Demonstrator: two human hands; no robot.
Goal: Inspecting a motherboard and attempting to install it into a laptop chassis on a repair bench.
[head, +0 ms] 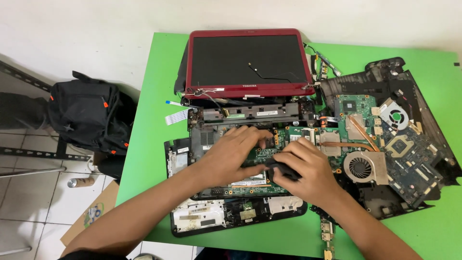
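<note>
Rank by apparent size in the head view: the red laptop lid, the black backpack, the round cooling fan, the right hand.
1. Red lid
2. Backpack, though it sits lower, on the floor, so it may really be bigger
3. Right hand
4. Fan

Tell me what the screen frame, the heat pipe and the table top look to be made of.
Screen frame: likely plastic, glossy dark red with soft highlights.
Heat pipe: likely copper, orange metallic sheen.
Table top: smooth matt bright green, perhaps laminate or painted board; cannot tell.
</note>
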